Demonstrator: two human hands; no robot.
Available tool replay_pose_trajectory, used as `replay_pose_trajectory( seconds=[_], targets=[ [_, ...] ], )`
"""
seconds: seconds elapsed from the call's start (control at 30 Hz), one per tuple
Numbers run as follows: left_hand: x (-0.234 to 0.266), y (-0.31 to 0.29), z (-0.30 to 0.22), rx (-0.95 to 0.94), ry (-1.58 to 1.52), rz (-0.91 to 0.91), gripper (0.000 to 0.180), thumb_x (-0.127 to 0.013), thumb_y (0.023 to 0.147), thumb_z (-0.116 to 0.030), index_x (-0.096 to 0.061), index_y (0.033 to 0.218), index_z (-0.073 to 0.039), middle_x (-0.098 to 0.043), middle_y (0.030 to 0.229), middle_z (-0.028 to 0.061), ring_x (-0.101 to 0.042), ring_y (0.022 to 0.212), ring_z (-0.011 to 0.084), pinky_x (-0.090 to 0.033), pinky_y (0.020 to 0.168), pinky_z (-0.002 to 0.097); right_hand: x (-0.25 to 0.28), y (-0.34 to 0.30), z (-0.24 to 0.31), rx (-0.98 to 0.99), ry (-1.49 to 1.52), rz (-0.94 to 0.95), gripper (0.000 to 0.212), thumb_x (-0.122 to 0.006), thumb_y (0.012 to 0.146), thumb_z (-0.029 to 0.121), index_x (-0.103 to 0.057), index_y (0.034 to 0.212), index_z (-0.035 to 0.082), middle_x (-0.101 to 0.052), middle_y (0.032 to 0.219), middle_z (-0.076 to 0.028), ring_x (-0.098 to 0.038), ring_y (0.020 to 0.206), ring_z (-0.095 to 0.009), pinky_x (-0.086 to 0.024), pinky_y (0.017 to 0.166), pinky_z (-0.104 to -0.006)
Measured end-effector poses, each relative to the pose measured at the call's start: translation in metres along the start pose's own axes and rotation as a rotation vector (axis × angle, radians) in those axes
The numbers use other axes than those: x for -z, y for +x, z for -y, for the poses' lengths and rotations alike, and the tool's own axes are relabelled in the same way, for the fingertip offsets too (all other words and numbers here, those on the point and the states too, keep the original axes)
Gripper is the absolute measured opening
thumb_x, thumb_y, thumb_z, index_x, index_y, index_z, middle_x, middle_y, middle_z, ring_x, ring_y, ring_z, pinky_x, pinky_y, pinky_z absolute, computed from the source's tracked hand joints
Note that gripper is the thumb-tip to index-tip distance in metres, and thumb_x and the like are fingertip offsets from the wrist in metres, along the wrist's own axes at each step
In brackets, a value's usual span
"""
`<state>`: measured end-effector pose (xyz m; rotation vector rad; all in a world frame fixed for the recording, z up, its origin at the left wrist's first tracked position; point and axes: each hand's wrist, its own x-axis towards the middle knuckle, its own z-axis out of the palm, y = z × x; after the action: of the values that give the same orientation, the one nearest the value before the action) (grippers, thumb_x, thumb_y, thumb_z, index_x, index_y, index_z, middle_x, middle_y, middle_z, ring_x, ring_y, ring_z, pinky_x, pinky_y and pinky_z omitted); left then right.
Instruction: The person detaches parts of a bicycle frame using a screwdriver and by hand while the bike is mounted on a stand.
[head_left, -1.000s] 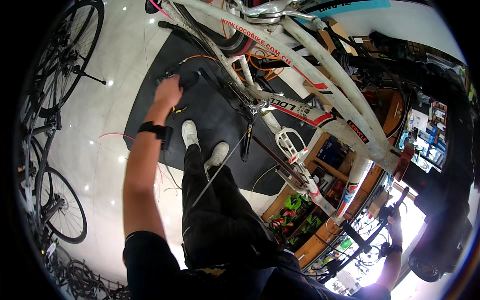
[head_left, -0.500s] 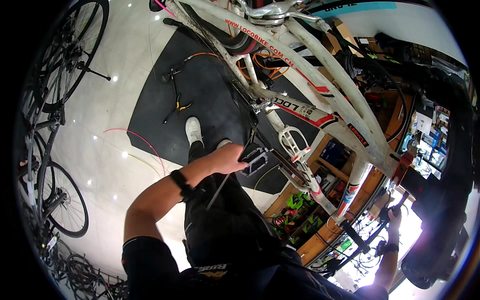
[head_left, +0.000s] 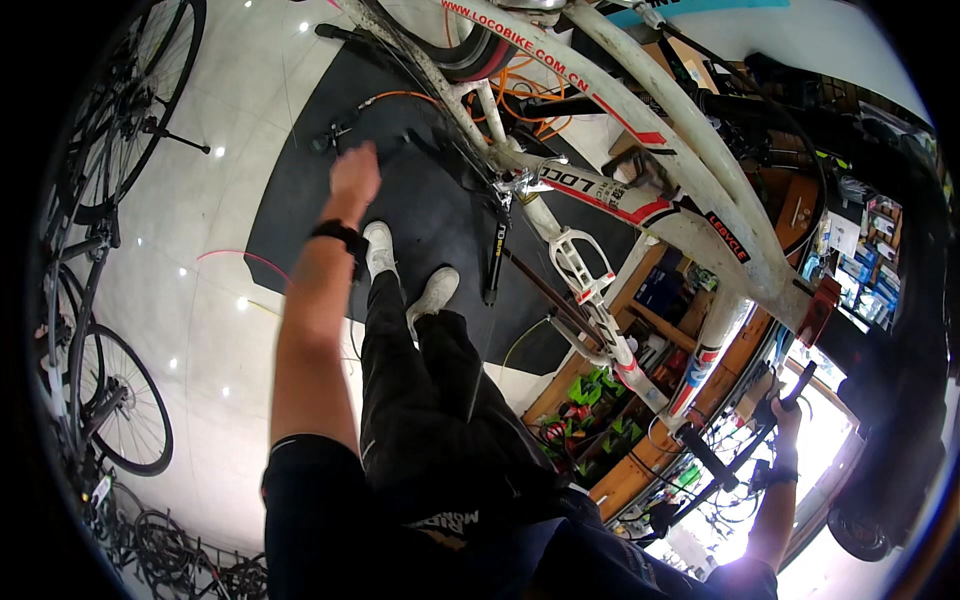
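A white bicycle frame (head_left: 700,225) with red and black markings slants across the right half of the view. My left hand (head_left: 355,182) is raised over the dark mat, left of the bottom bracket, with its fingers curled in. Whatever lies inside those fingers is hidden. Just right of it is a dark, motion-smeared shape, perhaps a pedal and crank. A black crank arm (head_left: 497,255) hangs below the bottom bracket and ends near my shoe. Far to the lower right, my right hand (head_left: 786,418) is closed around a black handlebar grip (head_left: 799,382).
The black mat (head_left: 285,190) lies under the bike and my white shoes (head_left: 433,292). Orange cable (head_left: 520,85) loops behind the frame. Other bicycles (head_left: 115,400) line the left side. Wooden shelves (head_left: 570,385) with parts stand to the right. A pink cable (head_left: 240,255) lies on the floor.
My left hand has swung up and left, away from the grey pedal near my knees. That pedal has left its place and the crank has turned. My right hand stays on the grip.
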<state>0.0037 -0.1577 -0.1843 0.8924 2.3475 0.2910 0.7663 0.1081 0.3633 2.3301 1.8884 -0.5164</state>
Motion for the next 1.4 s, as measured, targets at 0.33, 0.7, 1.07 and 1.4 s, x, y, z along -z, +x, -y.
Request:
replay_pose_trajectory(
  seconds=[0.33, 0.7, 1.07, 1.4],
  targets=[
    [0.208, -0.099, -0.041, -0.422, -0.292, -0.055, 0.028, -0.068, 0.075, -0.024, -0.056, 0.083, 0.000, -0.059, 0.076, 0.0210, -0.057, 0.072, 0.0406, -0.045, 0.063, 0.0451, -0.001, -0.015, 0.028, -0.046, -0.090, -0.032, 0.027, -0.075, 0.081, 0.020, -0.064, 0.089, -0.003, -0.063, 0.077, -0.003, -0.056, 0.066, -0.012, -0.045, 0.064, -0.0264],
    [-0.005, -0.189, -0.107, -0.602, -0.297, 0.512, 0.039, -0.065, 0.079, -0.033, -0.058, 0.091, 0.004, -0.064, 0.091, 0.0244, -0.062, 0.084, 0.0408, -0.050, 0.075, 0.0460, -0.026, -0.044, 0.072, 0.230, 0.045, -0.018, 0.021, -0.073, 0.082, 0.015, -0.062, 0.090, -0.002, -0.063, 0.076, -0.004, -0.060, 0.065, -0.013, -0.049, 0.062, -0.0268],
    [-0.058, -0.056, -0.022, -0.003, 0.224, 0.268, 0.035, -0.036, 0.095, -0.018, -0.049, 0.126, -0.009, -0.062, 0.119, 0.0142, -0.054, 0.115, 0.0334, -0.041, 0.093, 0.0517, -0.009, -0.038, 0.044, 0.007, 0.255, 0.097, 0.033, -0.070, 0.085, 0.016, -0.056, 0.110, -0.002, -0.060, 0.089, -0.003, -0.058, 0.077, -0.014, -0.049, 0.070, -0.0277],
    [0.157, -0.076, -0.021, -0.277, 0.070, -0.246, 0.029, -0.063, 0.082, -0.020, -0.057, 0.104, -0.003, -0.066, 0.091, 0.0128, -0.060, 0.094, 0.0312, -0.048, 0.080, 0.0430, 0.004, -0.071, 0.069, -0.007, 0.453, 0.312, 0.058, -0.074, 0.080, 0.020, -0.047, 0.128, 0.000, -0.057, 0.114, -0.005, -0.056, 0.101, -0.018, -0.046, 0.087, -0.0308]
  ],
)
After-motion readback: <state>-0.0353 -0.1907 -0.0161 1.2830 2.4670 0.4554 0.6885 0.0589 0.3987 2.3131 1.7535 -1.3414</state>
